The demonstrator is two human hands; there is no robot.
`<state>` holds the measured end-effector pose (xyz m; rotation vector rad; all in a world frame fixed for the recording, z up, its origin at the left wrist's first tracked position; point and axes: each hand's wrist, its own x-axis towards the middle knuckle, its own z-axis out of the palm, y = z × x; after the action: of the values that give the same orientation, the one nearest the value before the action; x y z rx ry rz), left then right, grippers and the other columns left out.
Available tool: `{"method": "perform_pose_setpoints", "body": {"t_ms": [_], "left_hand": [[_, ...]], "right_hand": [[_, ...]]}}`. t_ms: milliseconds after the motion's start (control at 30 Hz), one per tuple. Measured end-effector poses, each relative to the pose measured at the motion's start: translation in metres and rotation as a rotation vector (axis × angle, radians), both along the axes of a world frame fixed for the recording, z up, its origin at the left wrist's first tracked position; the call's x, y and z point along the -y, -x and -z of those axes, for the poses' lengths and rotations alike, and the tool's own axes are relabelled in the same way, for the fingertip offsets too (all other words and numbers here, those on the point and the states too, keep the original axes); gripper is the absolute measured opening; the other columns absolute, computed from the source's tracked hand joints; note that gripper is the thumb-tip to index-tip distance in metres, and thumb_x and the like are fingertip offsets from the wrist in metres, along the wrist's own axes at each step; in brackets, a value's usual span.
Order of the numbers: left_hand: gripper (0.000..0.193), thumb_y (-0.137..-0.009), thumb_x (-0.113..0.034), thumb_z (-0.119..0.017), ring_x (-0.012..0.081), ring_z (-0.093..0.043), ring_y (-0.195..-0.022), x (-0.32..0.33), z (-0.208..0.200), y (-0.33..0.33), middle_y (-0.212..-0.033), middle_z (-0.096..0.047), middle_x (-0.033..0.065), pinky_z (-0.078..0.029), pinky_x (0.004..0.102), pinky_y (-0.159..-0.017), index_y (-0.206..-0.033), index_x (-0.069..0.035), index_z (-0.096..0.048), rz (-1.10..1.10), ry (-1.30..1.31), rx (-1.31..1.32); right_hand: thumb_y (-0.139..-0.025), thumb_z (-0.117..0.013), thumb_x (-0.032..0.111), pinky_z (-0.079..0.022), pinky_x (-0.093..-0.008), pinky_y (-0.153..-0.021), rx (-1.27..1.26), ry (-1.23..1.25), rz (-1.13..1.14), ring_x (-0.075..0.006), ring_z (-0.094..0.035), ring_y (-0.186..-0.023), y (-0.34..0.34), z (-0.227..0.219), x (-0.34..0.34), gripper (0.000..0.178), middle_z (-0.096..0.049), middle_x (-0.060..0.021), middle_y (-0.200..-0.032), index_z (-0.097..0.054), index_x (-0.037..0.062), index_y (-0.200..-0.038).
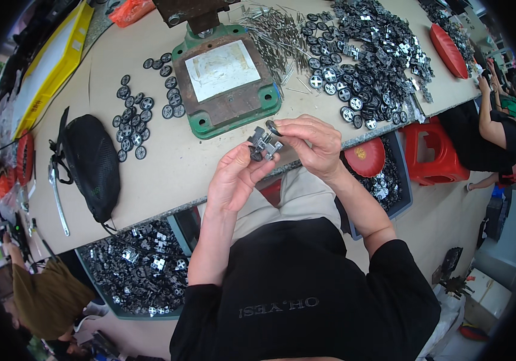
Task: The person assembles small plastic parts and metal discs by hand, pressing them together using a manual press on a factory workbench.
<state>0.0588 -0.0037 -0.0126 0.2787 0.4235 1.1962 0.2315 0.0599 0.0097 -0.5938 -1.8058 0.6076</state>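
Note:
Above the table's near edge, my left hand (232, 179) is closed on a small grey toy-car chassis (262, 142). A black wheel (255, 154) sits at the chassis's lower left, by my left fingertips. My right hand (313, 144) pinches another small black wheel (273, 127) between thumb and fingers, right against the upper side of the chassis. Just beyond my hands stands a heavy press with a green base (216, 129) and a white sheet (222, 69) on its plate. My fingers partly hide where wheel and chassis meet.
Loose wheels (128, 129) lie left of the press. Thin metal rods (276, 39) and a heap of wheels and chassis (378, 60) lie right. A black pouch (91, 165) and wrench (58, 201) lie left. Bins of parts (140, 271) flank my legs; a red stool (432, 153) stands right.

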Motion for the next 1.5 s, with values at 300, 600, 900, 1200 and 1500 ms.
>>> {"method": "perform_pose_setpoints", "body": {"t_ms": [300,600,900,1200,1500], "left_hand": [[0.025,-0.09,-0.011,-0.053,0.0236,-0.061,-0.096,-0.003,-0.004,-0.012,-0.104,-0.06,0.0135,-0.051,0.0339,-0.088,-0.111,0.003,-0.052,-0.114,-0.03,-0.135],[0.034,-0.077,0.0,-0.067,0.0091,-0.058,-0.086,-0.032,-0.047,0.009,-0.094,-0.063,0.0052,-0.046,0.0228,-0.078,-0.109,0.0,-0.056,-0.019,-0.48,-1.098],[0.026,-0.073,-0.012,-0.068,0.0123,-0.057,-0.079,-0.12,-0.054,0.05,-0.084,-0.064,0.0062,-0.044,0.0256,-0.073,-0.095,0.001,-0.062,-0.517,-0.416,-1.416],[0.024,-0.07,-0.014,-0.073,0.0131,-0.055,-0.085,-0.136,-0.028,0.052,-0.094,-0.062,0.0069,-0.042,0.0258,-0.077,-0.089,0.0,-0.066,-0.671,-0.481,-1.616],[0.029,-0.067,-0.019,-0.074,0.0229,-0.054,-0.093,-0.134,-0.03,0.047,-0.094,-0.062,0.0131,-0.041,0.0327,-0.082,-0.087,0.0,-0.068,-0.746,-0.434,-1.733]], "right_hand": [[-0.073,-0.069,0.004,-0.045,-0.022,-0.059,-0.076,0.585,0.058,-0.0096,-0.058,-0.069,-0.005,-0.004,0.009,0.021,-0.066,-0.0052,-0.081,-0.065,0.0,-0.093],[-0.075,-0.07,0.009,-0.042,-0.0218,-0.055,0.174,0.491,-0.046,-0.0076,-0.053,-0.06,-0.008,-0.029,-0.002,0.024,-0.064,-0.0054,-0.077,-0.064,0.0011,-0.096],[-0.078,-0.065,0.013,-0.043,-0.0255,-0.054,0.302,0.447,0.084,-0.0127,-0.054,-0.058,-0.015,-0.018,-0.016,0.021,-0.064,-0.0094,-0.08,-0.064,-0.0002,-0.094],[-0.079,-0.063,0.015,-0.045,-0.0283,-0.055,0.446,0.375,0.101,-0.0187,-0.057,-0.06,-0.027,-0.041,-0.03,0.018,-0.064,-0.0116,-0.079,-0.065,0.001,-0.09],[-0.08,-0.063,0.011,-0.048,-0.0257,-0.061,0.535,0.036,0.091,-0.0152,-0.06,-0.067,-0.026,-0.107,-0.07,0.015,-0.066,-0.0096,-0.081,-0.066,-0.0003,-0.089]]}}
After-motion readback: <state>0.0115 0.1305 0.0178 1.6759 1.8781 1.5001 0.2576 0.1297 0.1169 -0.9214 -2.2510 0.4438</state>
